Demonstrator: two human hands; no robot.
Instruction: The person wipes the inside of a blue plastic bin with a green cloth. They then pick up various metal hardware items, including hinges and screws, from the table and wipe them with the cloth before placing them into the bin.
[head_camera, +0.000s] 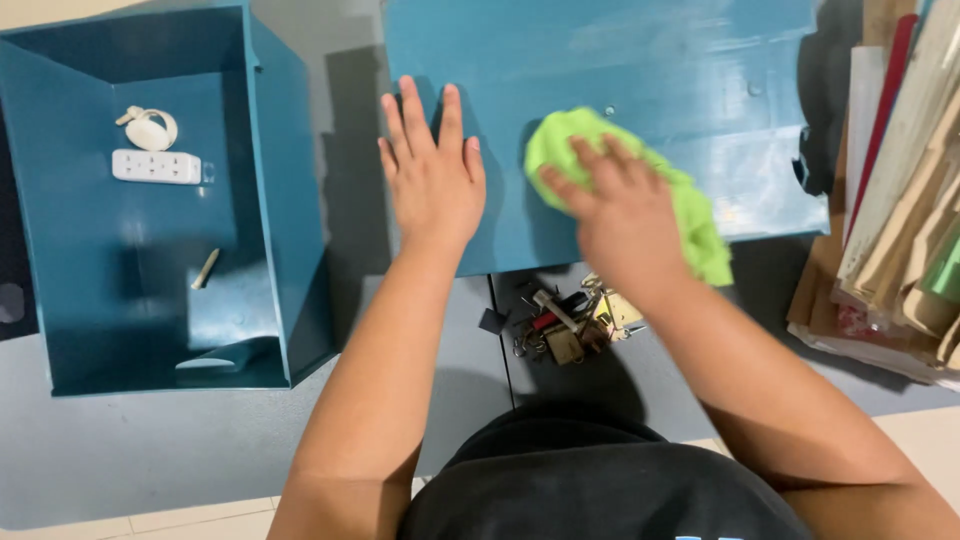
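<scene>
A teal panel (600, 60) lies flat in front of me. My left hand (432, 175) rests palm down on its near left corner, fingers spread, holding nothing. My right hand (620, 215) presses a lime green cloth (700, 225) onto the panel near its front edge. The cloth bunches out from under my fingers to the left and right.
An open teal box (285, 180) stands at the left with a white power strip (156, 166), a coiled white cable (150, 128) and a small stick inside. A bunch of keys (565, 325) lies on the grey floor below the panel. Stacked cardboard and paper (900, 200) fills the right edge.
</scene>
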